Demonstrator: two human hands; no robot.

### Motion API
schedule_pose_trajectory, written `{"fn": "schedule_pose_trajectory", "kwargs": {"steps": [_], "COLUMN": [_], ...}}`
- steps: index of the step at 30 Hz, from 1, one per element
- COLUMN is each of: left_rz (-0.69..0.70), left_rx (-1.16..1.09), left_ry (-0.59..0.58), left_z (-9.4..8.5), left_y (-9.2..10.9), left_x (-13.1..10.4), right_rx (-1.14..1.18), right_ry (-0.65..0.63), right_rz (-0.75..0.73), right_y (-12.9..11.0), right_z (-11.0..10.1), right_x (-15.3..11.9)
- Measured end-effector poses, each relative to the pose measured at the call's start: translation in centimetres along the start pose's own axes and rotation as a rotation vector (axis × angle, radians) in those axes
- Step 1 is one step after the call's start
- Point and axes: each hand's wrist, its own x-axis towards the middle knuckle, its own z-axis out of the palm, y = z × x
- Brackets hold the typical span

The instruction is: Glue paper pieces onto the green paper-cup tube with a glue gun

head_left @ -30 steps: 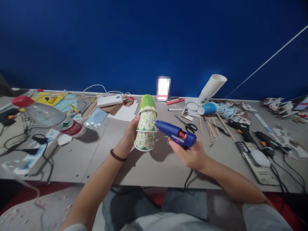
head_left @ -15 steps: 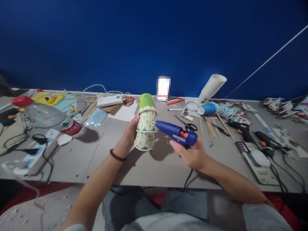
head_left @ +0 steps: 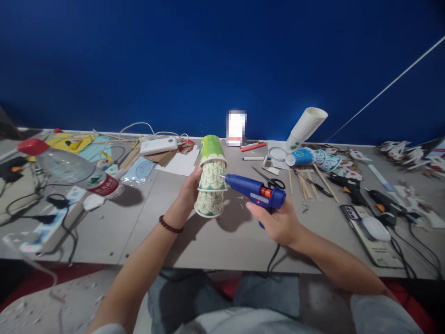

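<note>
A column of green and white patterned paper cups [head_left: 212, 175], joined end to end, stands upright in front of me, its top cup solid green with a scalloped band. My left hand [head_left: 192, 188] is closed around its left side; the fingers behind the cups are hidden. My right hand [head_left: 276, 220] grips a blue hot glue gun [head_left: 255, 189] with a small red light lit. The gun's metal nozzle points left and meets or nearly meets the middle cup; I cannot tell if it touches. A dark cord runs down from the gun over the table edge.
At left lie a plastic water bottle [head_left: 79, 171] and a power strip [head_left: 57, 225]. Scissors [head_left: 273, 181], wooden sticks [head_left: 304, 184], blue patterned cups [head_left: 302, 157] and a white cup stack [head_left: 308, 126] are to the right. Farther right are black glue guns [head_left: 385, 204] and a phone [head_left: 368, 239].
Almost nothing differs. Both hands, the cups and the glue gun hold nearly the same position, with only a very slight shift.
</note>
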Motion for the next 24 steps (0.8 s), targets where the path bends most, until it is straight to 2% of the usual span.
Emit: {"fn": "schedule_pose_trajectory", "kwargs": {"steps": [8,13,18,24], "left_rz": [0.005,0.027,0.138,0.146], "left_rx": [0.013,0.036,0.085,0.056], "left_ry": [0.005,-0.006,-0.011,0.008], "left_z": [0.4,-0.1,-0.7,-0.9], "left_y": [0.2,0.2,0.5,0.5], "left_x": [-0.2,-0.1,0.1,0.5], "right_rx": [-0.007,-0.011,-0.029,0.062], "right_ry": [-0.002,-0.018,-0.061,-0.009], "right_rz": [0.006,0.016,0.014,0.066], "right_y": [0.0,-0.2,-0.9,0.0], "right_z": [-0.1,-0.4,-0.9,-0.7], "right_x": [-0.2,-0.1,0.3,-0.1]}}
